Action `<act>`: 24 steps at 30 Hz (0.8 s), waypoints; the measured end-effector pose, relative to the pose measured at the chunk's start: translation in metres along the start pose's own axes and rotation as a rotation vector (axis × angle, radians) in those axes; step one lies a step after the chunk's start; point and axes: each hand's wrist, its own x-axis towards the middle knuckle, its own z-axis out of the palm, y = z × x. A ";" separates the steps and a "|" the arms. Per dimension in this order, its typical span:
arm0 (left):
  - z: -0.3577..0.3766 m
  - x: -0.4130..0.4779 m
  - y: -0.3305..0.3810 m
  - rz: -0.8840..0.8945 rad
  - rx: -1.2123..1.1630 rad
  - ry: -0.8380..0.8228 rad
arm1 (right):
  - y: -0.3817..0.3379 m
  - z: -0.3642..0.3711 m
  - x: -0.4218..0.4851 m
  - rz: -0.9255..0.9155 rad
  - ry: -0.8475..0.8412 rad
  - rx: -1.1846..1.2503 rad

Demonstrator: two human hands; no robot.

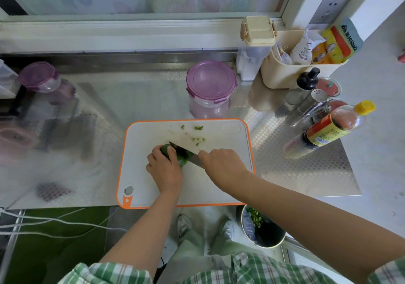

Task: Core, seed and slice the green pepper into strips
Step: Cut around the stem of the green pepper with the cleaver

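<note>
Counter: embossed stainless-steel counter (pixel 295 170) carries everything. I stand at its near edge.
Board: white plastic cutting board with an orange rim (pixel 144 143) lies flat at the counter's near edge, about midway along it.
Tub: cream plastic tub (pixel 285 73) full of packets stands at the counter's far right corner.
Jar: clear round jar with a purple clip lid (pixel 211 86) stands upright just beyond the board's far edge.
Bottle: dark sauce bottle with a yellow cap (pixel 328 130) stands off the board's right edge, among other condiment bottles.
Left hand: my left hand (pixel 164 167) has its fingers curled over the pepper and presses it to the board.
Right hand: my right hand (pixel 221 163) is wrapped around the knife handle, which my fist hides.
Knife: dark steel kitchen knife (pixel 186 153) has its blade laid across the pepper, just beside my left fingertips. The tip points toward the board's far left.
Pepper: dark green pepper (pixel 183 162) sits near the board's centre, mostly covered by my left hand.
Scraps: small green pepper scraps (pixel 198 140) lie scattered toward the board's far edge.
</note>
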 end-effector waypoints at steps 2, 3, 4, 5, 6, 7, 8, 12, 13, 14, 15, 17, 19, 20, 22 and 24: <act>0.002 -0.002 0.005 -0.016 0.018 0.018 | -0.007 -0.001 0.001 0.024 -0.002 0.005; 0.003 -0.001 0.006 -0.031 0.018 0.022 | -0.009 -0.001 0.001 0.034 -0.002 0.000; 0.003 0.001 0.006 -0.047 0.016 0.020 | -0.010 -0.002 0.000 0.043 -0.002 -0.004; 0.002 0.003 0.005 -0.061 0.010 0.014 | -0.009 -0.003 -0.002 0.052 0.000 -0.009; 0.001 0.006 0.004 -0.070 -0.002 0.007 | -0.007 -0.004 -0.004 0.061 0.004 -0.013; 0.000 0.008 0.003 -0.074 -0.014 0.001 | -0.004 -0.004 -0.006 0.071 0.010 -0.015; -0.002 0.009 0.003 -0.074 -0.022 -0.006 | 0.000 -0.004 -0.007 0.084 0.018 -0.021; -0.007 0.007 0.000 -0.058 -0.038 -0.036 | 0.017 -0.005 -0.006 0.123 0.060 0.004; -0.009 0.008 -0.001 -0.057 -0.056 -0.043 | 0.020 -0.007 -0.005 0.095 0.066 0.017; -0.010 0.008 -0.002 -0.055 -0.070 -0.050 | 0.022 -0.009 -0.004 0.060 0.064 0.028; -0.012 0.009 -0.004 -0.053 -0.080 -0.060 | 0.024 -0.011 -0.004 0.026 0.056 0.033; -0.015 0.012 -0.006 -0.055 -0.112 -0.080 | 0.028 -0.016 -0.003 -0.026 0.046 0.031; -0.018 0.014 -0.008 -0.049 -0.146 -0.099 | 0.029 -0.018 -0.003 -0.064 0.040 0.027; -0.019 0.014 -0.009 -0.039 -0.156 -0.103 | 0.028 -0.018 -0.002 -0.077 0.033 0.024; -0.019 0.014 -0.010 -0.031 -0.166 -0.101 | 0.024 -0.015 -0.001 -0.084 0.024 0.007; -0.018 0.015 -0.011 -0.039 -0.159 -0.091 | 0.017 -0.009 0.001 -0.064 0.027 -0.012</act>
